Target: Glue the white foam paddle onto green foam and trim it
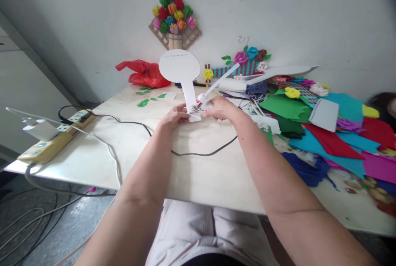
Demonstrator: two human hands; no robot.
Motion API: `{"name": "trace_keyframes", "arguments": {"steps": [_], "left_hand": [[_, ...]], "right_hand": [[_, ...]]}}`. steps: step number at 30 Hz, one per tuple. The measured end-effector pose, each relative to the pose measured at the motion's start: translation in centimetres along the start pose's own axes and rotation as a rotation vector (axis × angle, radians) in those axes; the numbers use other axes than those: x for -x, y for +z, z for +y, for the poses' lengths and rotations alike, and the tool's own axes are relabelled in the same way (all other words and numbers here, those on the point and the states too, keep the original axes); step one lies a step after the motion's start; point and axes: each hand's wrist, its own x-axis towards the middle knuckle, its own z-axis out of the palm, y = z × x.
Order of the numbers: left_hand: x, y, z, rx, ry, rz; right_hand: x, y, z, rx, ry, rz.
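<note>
Right, pale stone-look table [198, 175] pushed vs. a white wall [309, 10], grey floor [37, 216] w/ loose cables at left. Left hand [176, 116] pinches the stem of 1 white paper cutout [179, 66], held upright mid-table, round end on top. Right hand [221, 109] is closed round 1 white glue gun [204, 100], its tip touching the stem base. 1 black cord [198, 153] crosses the table. At the left edge: 1 yellow power strip [55, 142]. At the back: 1 red plastic bag [145, 74], green paper leaves [144, 102] just beside it. 2 paper-flower pieces: 1 bouquet [173, 14] on the wall, 1 panel [247, 57] leaning below. A heap of coloured sheets [324, 134] lies at right, too many to count.
</note>
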Motion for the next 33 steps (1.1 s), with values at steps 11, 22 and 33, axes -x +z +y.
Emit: {"name": "trace_keyframes", "arguments": {"steps": [11,22,33], "left_hand": [[-0.54,-0.32,-0.52,0.003,0.002,0.046],[-0.29,0.27,-0.16,-0.010,-0.006,0.073],[-0.63,0.41,-0.36,-0.016,-0.003,0.095]], "right_hand": [[0.18,-0.22,-0.31,0.015,0.023,-0.006],[-0.03,-0.11,-0.28,0.041,0.022,-0.016],[-0.23,0.02,-0.49,0.093,0.063,-0.008]]}}
